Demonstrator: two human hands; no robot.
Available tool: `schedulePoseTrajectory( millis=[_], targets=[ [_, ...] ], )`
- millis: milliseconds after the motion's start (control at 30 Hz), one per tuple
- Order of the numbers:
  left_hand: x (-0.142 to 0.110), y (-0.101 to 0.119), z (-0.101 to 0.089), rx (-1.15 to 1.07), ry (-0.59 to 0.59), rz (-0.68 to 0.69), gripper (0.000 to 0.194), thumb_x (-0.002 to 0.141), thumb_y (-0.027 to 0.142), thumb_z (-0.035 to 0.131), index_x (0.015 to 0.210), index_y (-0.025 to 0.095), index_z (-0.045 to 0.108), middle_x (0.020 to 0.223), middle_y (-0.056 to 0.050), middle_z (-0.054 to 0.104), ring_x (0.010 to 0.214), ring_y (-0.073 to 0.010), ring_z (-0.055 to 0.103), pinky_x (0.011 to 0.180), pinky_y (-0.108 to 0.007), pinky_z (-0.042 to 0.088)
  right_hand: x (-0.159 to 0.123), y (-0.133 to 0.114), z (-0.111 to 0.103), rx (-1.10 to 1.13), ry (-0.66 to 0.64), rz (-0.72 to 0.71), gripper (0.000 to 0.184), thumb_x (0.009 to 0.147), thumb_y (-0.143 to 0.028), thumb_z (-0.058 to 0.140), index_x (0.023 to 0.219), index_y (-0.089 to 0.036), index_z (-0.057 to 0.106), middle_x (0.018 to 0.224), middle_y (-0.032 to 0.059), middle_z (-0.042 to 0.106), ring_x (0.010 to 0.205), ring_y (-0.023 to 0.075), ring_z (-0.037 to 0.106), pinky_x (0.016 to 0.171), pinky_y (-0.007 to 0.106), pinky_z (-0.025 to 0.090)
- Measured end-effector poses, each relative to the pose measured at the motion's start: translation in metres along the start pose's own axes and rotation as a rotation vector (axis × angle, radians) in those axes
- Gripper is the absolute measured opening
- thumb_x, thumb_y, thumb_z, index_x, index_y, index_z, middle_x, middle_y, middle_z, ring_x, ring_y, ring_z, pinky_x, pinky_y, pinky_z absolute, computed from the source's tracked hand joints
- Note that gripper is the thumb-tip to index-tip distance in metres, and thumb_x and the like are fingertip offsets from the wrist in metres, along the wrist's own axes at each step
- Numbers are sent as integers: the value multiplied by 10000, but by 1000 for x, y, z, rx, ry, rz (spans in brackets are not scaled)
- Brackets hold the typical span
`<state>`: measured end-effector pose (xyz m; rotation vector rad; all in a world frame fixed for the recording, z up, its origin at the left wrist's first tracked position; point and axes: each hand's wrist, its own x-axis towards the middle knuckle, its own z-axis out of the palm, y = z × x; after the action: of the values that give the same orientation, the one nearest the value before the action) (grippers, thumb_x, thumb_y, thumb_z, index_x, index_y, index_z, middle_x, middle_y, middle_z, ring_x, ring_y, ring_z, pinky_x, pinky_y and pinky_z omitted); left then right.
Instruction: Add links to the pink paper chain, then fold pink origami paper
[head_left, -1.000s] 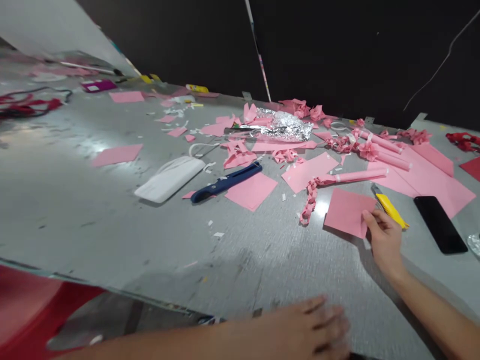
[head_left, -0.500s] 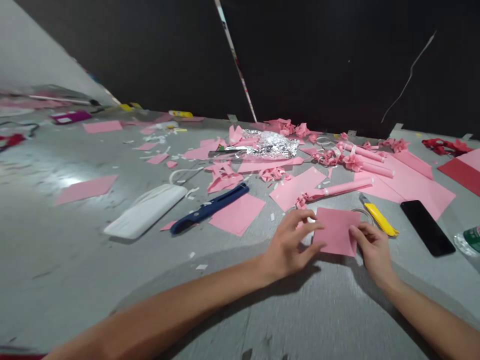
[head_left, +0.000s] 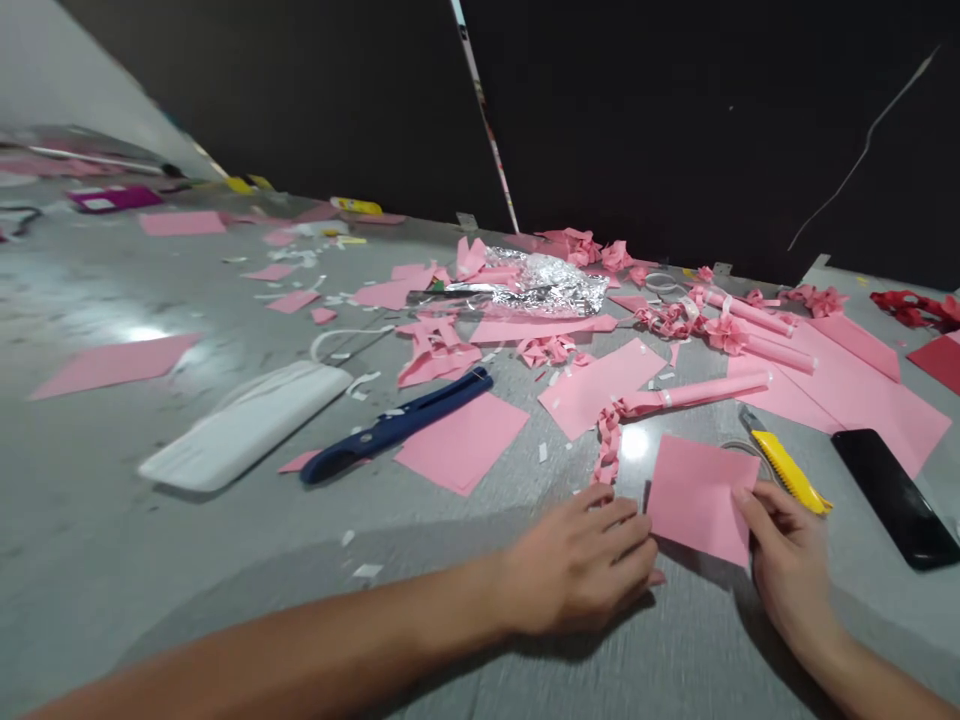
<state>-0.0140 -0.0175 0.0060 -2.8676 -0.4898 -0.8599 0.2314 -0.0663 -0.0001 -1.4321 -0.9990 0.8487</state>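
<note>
A square of pink paper (head_left: 701,495) is held up over the table, its right edge pinched between the thumb and fingers of my right hand (head_left: 791,560). Just left of the square, my left hand (head_left: 581,560) is palm down with its fingers curled. Its fingertips are near the paper's left edge, and what they hold, if anything, is hidden. A crinkled pink paper strip (head_left: 607,445) runs from a pink paper roll (head_left: 705,390) down toward my left fingers; whether they touch is unclear. Behind the paper square lies a roll of tape (head_left: 742,447), partly covered.
A yellow utility knife (head_left: 791,470) and black phone (head_left: 896,500) lie to the right. Left are a dark blue stapler-like tool (head_left: 397,425) and a white oblong object (head_left: 247,425). Pink sheets (head_left: 465,440), scraps and crumpled foil (head_left: 551,280) cover the table before a black panel (head_left: 637,120).
My left fingers, spread at the paper's left edge before, have drawn back and curled. My right hand keeps its pinch, and the paper has tilted slightly. The whole view has shifted a little.
</note>
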Motion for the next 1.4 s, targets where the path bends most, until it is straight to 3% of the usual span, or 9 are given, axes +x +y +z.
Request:
schedulePoseTrajectory(
  millis=[167, 367, 500, 633, 867, 1000, 1133, 1267, 1400],
  targets=[
    [-1, -19, -11, 125, -132, -41, 490, 1122, 481, 438, 807, 165, 641, 713, -36, 659, 681, -217, 616, 782, -391, 459, 2, 5, -2, 8, 36, 22, 267, 883, -468, 805, 849, -203, 798, 760, 38, 708, 677, 200, 584, 618, 300, 489],
    [5, -29, -33, 257, -12, -165, 384, 1096, 335, 534, 768, 171, 648, 679, -21, 650, 648, -196, 597, 689, -352, 388, 2, -1, 3, -20, -21, 17, 248, 904, -450, 776, 843, -213, 818, 695, 25, 682, 663, 201, 586, 586, 288, 466],
    [7, -5, -28, 81, 119, -26, 170, 1008, 348, 700, 989, 180, 707, 949, -35, 768, 872, -204, 668, 828, -370, 456, -6, -9, 7, 6, -103, 60, 252, 912, -456, 769, 933, -212, 827, 766, 45, 742, 686, 216, 647, 616, 299, 515],
    [5, 5, -16, 23, 87, 32, 55, 995, 209, 682, 1025, 166, 700, 963, -26, 766, 857, -178, 651, 788, -358, 443, -15, -17, 10, -14, -196, 73, 259, 935, -460, 745, 946, -214, 826, 718, 28, 717, 636, 197, 622, 576, 277, 502],
    [-3, -2, -15, -86, 49, 89, 213, 1023, 86, 498, 1047, 111, 709, 897, -52, 750, 757, -177, 628, 675, -363, 443, -13, -25, 12, -83, -313, 15, 258, 962, -426, 707, 836, -214, 781, 715, 17, 698, 615, 169, 580, 553, 249, 463],
    [-2, 1, -11, -184, 98, -64, 110, 1018, 124, 579, 996, 167, 677, 903, -31, 753, 797, -173, 644, 718, -343, 467, -12, -27, 11, -128, -324, -15, 212, 946, -407, 723, 871, -222, 795, 729, 18, 717, 638, 181, 626, 577, 255, 494],
    [0, 1, -11, -303, 176, -247, 49, 1032, 189, 614, 1038, 192, 662, 1197, -97, 748, 1101, -242, 680, 925, -384, 506, -11, -27, 9, -122, -362, -12, 204, 957, -391, 713, 864, -232, 800, 773, 30, 763, 667, 193, 671, 595, 257, 523],
    [2, -3, -13, -390, 125, -318, 250, 1043, 267, 612, 1278, 183, 611, 1396, -140, 682, 1252, -279, 651, 1036, -432, 494, -12, -26, 5, -133, -423, -30, 203, 981, -373, 688, 962, -240, 839, 777, 32, 774, 681, 196, 680, 601, 259, 529],
    [2, -6, -12, -484, 52, -318, 426, 1037, 336, 619, 1412, 161, 519, 1241, -127, 752, 1140, -277, 699, 1005, -449, 489, -11, -24, 2, -143, -467, -58, 221, 1002, -366, 673, 1011, -241, 856, 785, 35, 777, 685, 190, 682, 610, 261, 525]
  ],
)
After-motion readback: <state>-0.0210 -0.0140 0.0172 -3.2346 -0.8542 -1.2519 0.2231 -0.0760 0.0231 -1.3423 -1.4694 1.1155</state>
